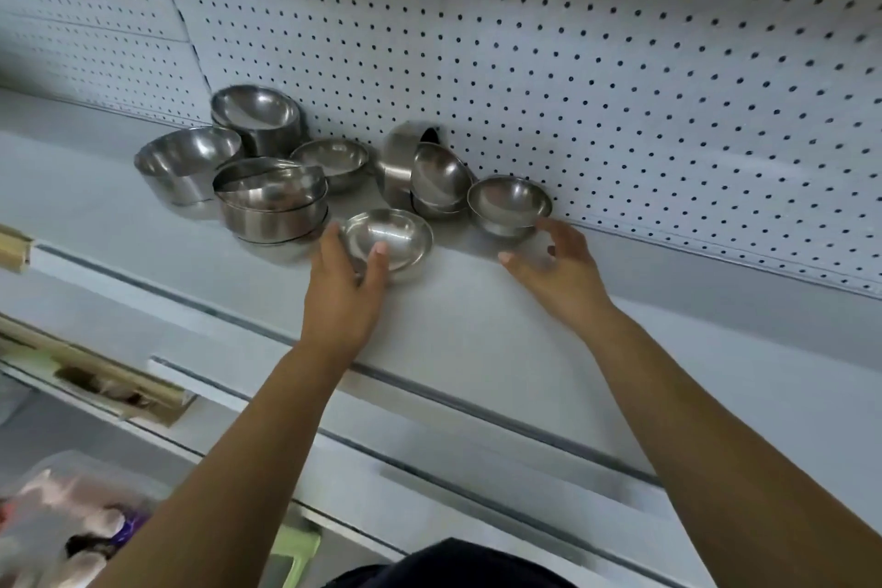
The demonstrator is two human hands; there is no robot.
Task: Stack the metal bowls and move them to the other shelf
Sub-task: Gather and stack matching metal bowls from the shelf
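Several metal bowls stand on a white shelf [477, 301] against a pegboard wall. My left hand [346, 286] grips the near rim of a shallow bowl [389, 236], thumb inside it. My right hand [556, 263] hovers with its fingers spread just below a small footed bowl [509, 203], fingertips near its base; contact is unclear. Behind them lean two nested bowls [436, 179] against an upturned one [398, 158]. To the left are a stack of wide bowls [272, 205], a tilted stack [260, 117], a single deep bowl [186, 160] and a shallow bowl [331, 160].
The white pegboard [572, 62] rises right behind the bowls. Lower shelf edges [429, 396] run diagonally below my arms. A clear plastic bin [62, 525] with packaged goods sits at the lower left, and a green item [296, 549] shows beside it.
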